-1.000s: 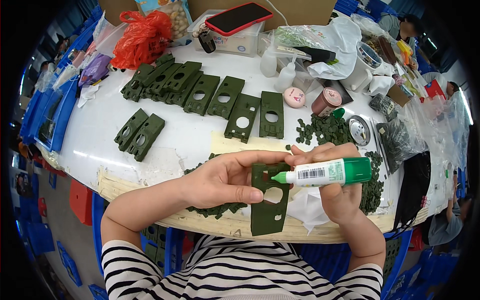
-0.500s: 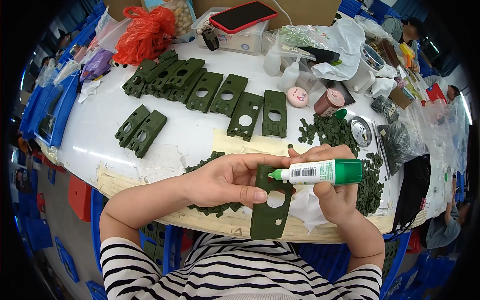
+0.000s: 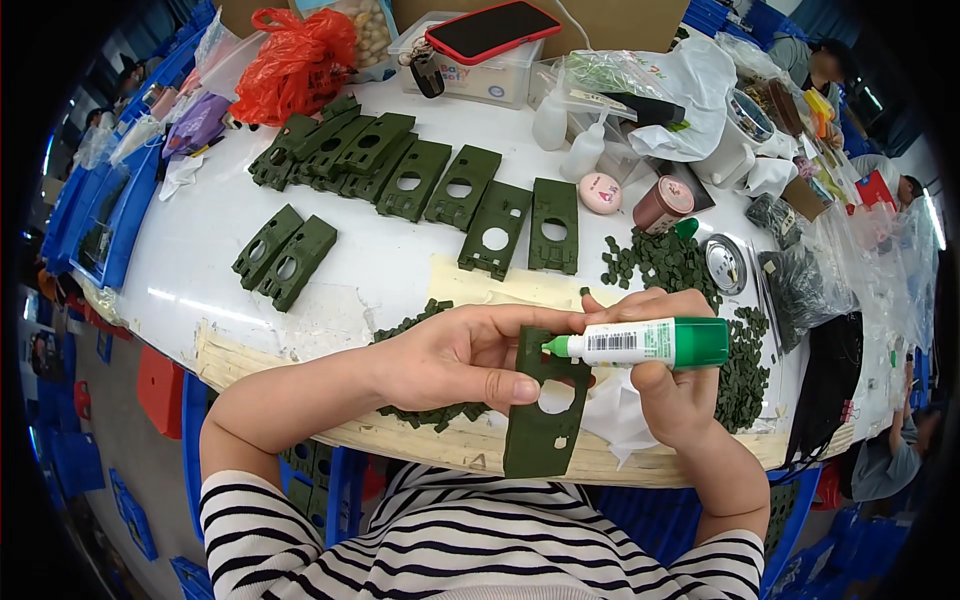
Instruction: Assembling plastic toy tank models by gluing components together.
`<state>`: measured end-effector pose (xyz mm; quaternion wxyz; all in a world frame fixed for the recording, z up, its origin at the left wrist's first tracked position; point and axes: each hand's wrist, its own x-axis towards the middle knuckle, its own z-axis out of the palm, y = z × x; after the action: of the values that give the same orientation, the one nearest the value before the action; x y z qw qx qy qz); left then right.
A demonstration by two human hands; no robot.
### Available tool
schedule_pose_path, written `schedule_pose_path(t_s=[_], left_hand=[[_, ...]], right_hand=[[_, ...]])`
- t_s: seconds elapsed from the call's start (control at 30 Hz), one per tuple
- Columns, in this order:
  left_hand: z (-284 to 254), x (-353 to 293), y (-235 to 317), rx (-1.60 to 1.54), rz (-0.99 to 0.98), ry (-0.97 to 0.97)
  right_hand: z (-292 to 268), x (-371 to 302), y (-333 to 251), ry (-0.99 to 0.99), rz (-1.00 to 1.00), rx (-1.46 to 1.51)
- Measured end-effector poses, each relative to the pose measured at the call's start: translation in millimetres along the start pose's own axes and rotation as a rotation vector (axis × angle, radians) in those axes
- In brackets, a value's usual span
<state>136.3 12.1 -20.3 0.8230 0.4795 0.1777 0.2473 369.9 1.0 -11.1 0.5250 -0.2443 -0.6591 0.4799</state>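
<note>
My left hand grips a dark green plastic toy tank hull by its left edge, thumb on top near the large round hole. In my right hand lies a white glue bottle with a green tip and a green end, held sideways. Its tip touches or hovers just over the far end of the hull; I cannot tell which. Several similar tank hulls stand in a row beyond my hands, and two more hulls lie at the left.
Small dark green pieces are heaped at the right, with another pile partly under my left forearm. A round metal tin, white squeeze bottles, a phone and a red plastic bag sit farther back. Other people are at the right.
The view has shifted slightly. Both hands keep their grips, and the glue tip stays at the far end of the hull with hardly any movement.
</note>
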Motion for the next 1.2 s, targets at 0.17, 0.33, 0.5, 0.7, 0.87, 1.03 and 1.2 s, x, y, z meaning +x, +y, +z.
schedule_pose_path(t_s=[0.17, 0.33, 0.5, 0.7, 0.87, 1.03, 1.2], left_hand=[[-0.8, 0.5, -1.7, -0.012, 0.007, -0.004], [-0.8, 0.0, -1.3, -0.008, 0.008, -0.003], [0.9, 0.3, 3.1, -0.120, -0.055, -0.007], [2.2, -0.6, 5.8, -0.065, -0.032, -0.007], [2.1, -0.3, 5.1, -0.059, -0.024, -0.003], [-3.2, -0.2, -1.5, -0.030, -0.013, -0.018], [1.4, 1.8, -0.4, -0.057, 0.016, 0.007]], right_hand=[[0.8, 0.0, 0.2, 0.012, -0.010, -0.006], [1.4, 1.0, -1.5, 0.001, -0.007, 0.001], [0.0, -2.6, 0.9, 0.032, 0.041, 0.042], [0.5, -1.2, -0.7, -0.001, 0.035, 0.064], [0.6, 1.1, -1.8, -0.031, 0.028, 0.032], [1.3, 0.9, -2.0, -0.031, 0.027, 0.066], [1.2, 0.2, -1.2, -0.029, 0.027, 0.067]])
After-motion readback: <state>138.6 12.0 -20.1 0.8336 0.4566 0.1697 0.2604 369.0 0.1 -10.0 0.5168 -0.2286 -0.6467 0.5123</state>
